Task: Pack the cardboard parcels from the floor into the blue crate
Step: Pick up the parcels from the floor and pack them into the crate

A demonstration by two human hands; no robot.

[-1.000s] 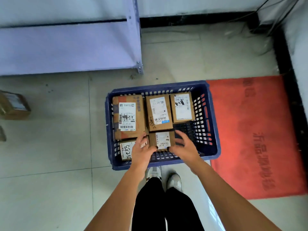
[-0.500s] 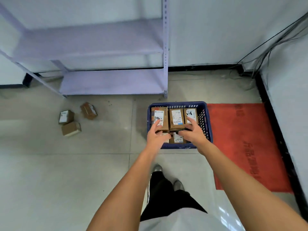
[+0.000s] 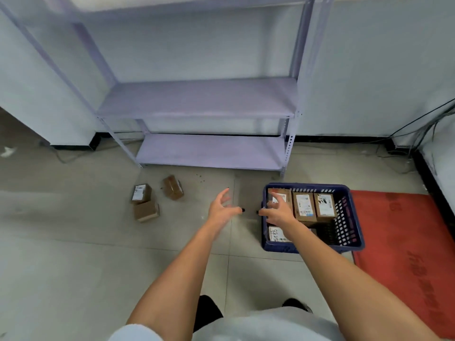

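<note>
The blue crate point(image 3: 349, 217) stands on the floor at the right with several labelled cardboard parcels point(image 3: 304, 206) inside it. Three more parcels lie on the floor to the left: one with a white label point(image 3: 140, 193), a plain one point(image 3: 146, 211) in front of it, and a tilted one point(image 3: 173, 187). My left hand point(image 3: 221, 208) hovers over the floor left of the crate, fingers spread and empty. My right hand point(image 3: 278, 210) hangs over the crate's left edge, fingers spread, holding nothing.
A pale purple metal shelf unit point(image 3: 209, 148) stands against the wall behind the crate and parcels. A red mat point(image 3: 406, 242) lies right of the crate. Cables point(image 3: 418, 134) run along the right wall corner. My legs and feet show at the bottom.
Both hands have let go of the small parcel in the crate and lifted away to the left. The view has risen and pulled back, showing the loose parcels and the shelf.
</note>
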